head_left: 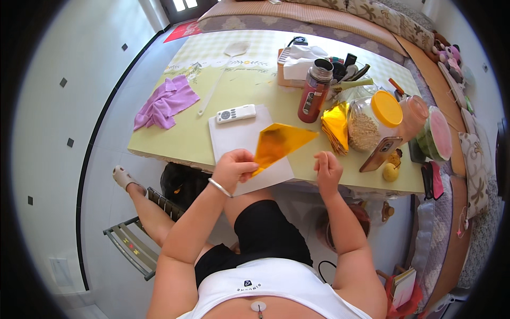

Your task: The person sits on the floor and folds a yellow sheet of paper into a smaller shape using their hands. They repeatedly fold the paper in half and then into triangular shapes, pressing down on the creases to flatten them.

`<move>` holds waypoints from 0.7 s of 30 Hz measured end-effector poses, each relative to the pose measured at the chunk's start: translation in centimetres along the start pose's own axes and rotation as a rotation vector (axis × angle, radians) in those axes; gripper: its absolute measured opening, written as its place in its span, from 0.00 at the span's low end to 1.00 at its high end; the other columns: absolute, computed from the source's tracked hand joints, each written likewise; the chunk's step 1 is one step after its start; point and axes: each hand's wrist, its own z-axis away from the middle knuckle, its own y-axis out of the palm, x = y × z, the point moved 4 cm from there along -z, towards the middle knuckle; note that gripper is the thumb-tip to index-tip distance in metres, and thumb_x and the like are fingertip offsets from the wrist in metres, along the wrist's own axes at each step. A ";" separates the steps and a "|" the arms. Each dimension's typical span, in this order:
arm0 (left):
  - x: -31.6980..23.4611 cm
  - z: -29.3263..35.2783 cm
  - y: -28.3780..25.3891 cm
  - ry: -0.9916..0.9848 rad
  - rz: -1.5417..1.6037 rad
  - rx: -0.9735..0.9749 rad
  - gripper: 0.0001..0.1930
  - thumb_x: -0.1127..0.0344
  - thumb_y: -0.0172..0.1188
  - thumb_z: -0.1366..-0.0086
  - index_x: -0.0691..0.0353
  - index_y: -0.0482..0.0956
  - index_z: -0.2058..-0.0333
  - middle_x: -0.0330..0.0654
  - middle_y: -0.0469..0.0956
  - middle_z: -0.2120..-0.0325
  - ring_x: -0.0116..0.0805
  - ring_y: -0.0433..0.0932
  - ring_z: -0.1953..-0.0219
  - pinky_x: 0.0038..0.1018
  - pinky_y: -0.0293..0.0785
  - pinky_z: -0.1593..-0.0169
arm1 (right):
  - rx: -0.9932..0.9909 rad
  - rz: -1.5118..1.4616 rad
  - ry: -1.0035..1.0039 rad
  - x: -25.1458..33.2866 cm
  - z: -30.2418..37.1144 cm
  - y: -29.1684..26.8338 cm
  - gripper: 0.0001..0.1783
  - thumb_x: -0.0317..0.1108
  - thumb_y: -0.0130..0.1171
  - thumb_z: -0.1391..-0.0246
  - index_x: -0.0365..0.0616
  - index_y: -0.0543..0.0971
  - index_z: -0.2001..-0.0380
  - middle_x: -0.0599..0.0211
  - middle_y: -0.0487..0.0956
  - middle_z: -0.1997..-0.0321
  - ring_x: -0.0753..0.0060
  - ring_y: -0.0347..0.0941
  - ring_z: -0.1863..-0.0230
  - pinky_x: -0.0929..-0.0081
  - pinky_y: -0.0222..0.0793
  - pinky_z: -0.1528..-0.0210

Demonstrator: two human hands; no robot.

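Note:
My left hand (pixel 234 167) pinches one corner of a folded sheet of shiny gold foil paper (pixel 281 144), which spreads out as a pointed shape toward the right. Beyond its tip, my right hand (pixel 328 170) is raised with curled fingers, apart from the paper, and nothing shows in it. White paper (pixel 228 139) lies beneath the left hand at the table's near edge. A white remote control (pixel 236 114) rests on its far end. More gold foil sheets (pixel 334 127) lie in a pile beyond my right hand, beside a yellow-lidded jar (pixel 364 130).
A red thermos (pixel 314 93) stands uncapped near a tissue box (pixel 287 77). Rightward are a leaning phone (pixel 381 154), a yellow fruit (pixel 391 171) and a cut watermelon (pixel 438 133). On the left lie a purple cloth (pixel 167 103) and a white fly swatter (pixel 212 87).

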 end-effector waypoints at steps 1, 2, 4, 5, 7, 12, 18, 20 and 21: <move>0.3 -0.9 1.6 -0.042 0.024 0.004 0.05 0.75 0.66 0.39 0.63 0.79 0.65 0.37 0.78 0.77 0.23 0.72 0.82 0.20 0.67 0.77 | -0.056 0.026 -0.053 -0.2 0.5 -0.9 0.12 0.33 0.54 0.30 0.38 0.80 0.67 0.72 0.74 0.81 0.86 0.67 0.80 0.82 0.61 0.77; 0.5 -1.8 3.6 -0.084 0.047 0.008 0.05 0.74 0.65 0.39 0.63 0.78 0.64 0.37 0.78 0.76 0.23 0.73 0.81 0.20 0.68 0.77 | -0.108 -0.058 -0.047 -0.7 1.1 -1.2 0.15 0.34 0.51 0.29 0.39 0.77 0.71 0.73 0.72 0.82 0.85 0.65 0.80 0.82 0.60 0.77; 1.2 -3.4 7.1 -0.159 0.082 0.028 0.05 0.72 0.65 0.37 0.62 0.78 0.63 0.38 0.79 0.75 0.24 0.75 0.80 0.21 0.71 0.76 | -0.160 -0.095 -0.073 -0.4 1.3 -1.0 0.18 0.36 0.49 0.27 0.40 0.75 0.73 0.74 0.71 0.82 0.85 0.64 0.80 0.82 0.58 0.77; 1.6 -4.1 8.7 -0.189 0.096 0.046 0.05 0.71 0.64 0.36 0.62 0.78 0.63 0.39 0.79 0.75 0.25 0.76 0.80 0.22 0.72 0.75 | -0.185 -0.114 -0.088 -0.2 1.4 -0.9 0.19 0.37 0.48 0.27 0.41 0.73 0.74 0.74 0.71 0.82 0.85 0.63 0.81 0.83 0.58 0.77; 2.2 -6.0 11.8 -0.228 0.133 0.081 0.05 0.69 0.63 0.34 0.62 0.78 0.62 0.40 0.79 0.74 0.26 0.79 0.78 0.22 0.75 0.73 | -0.233 -0.210 -0.066 -0.4 1.3 -1.1 0.21 0.40 0.46 0.26 0.42 0.71 0.76 0.74 0.70 0.82 0.85 0.62 0.81 0.83 0.57 0.77; 4.3 -11.6 17.0 -0.278 0.202 0.102 0.06 0.67 0.59 0.30 0.62 0.77 0.60 0.42 0.81 0.70 0.28 0.82 0.73 0.23 0.79 0.69 | -0.224 -0.311 -0.006 -0.9 1.7 -1.2 0.24 0.44 0.45 0.26 0.44 0.69 0.77 0.74 0.71 0.81 0.86 0.62 0.80 0.84 0.56 0.77; 3.9 -13.8 19.0 -0.291 0.119 0.092 0.10 0.65 0.58 0.29 0.68 0.80 0.59 0.44 0.83 0.68 0.33 0.85 0.68 0.26 0.82 0.66 | -0.190 -0.253 -0.065 -0.7 1.8 -0.9 0.24 0.45 0.46 0.26 0.44 0.71 0.76 0.74 0.71 0.81 0.86 0.61 0.80 0.85 0.55 0.78; 3.6 -13.2 17.9 -0.218 -0.002 0.116 0.11 0.63 0.61 0.31 0.68 0.82 0.63 0.43 0.84 0.70 0.33 0.84 0.70 0.27 0.80 0.68 | -0.170 -0.202 -0.098 -0.9 1.8 -0.9 0.23 0.44 0.46 0.26 0.43 0.72 0.75 0.75 0.71 0.81 0.86 0.62 0.80 0.85 0.56 0.78; 3.1 -12.4 16.1 0.007 -0.259 0.071 0.11 0.64 0.62 0.32 0.68 0.82 0.63 0.44 0.83 0.70 0.35 0.83 0.71 0.28 0.79 0.68 | -0.166 -0.177 -0.085 -0.8 1.8 -0.8 0.22 0.43 0.47 0.26 0.42 0.73 0.74 0.75 0.71 0.82 0.87 0.62 0.80 0.84 0.56 0.78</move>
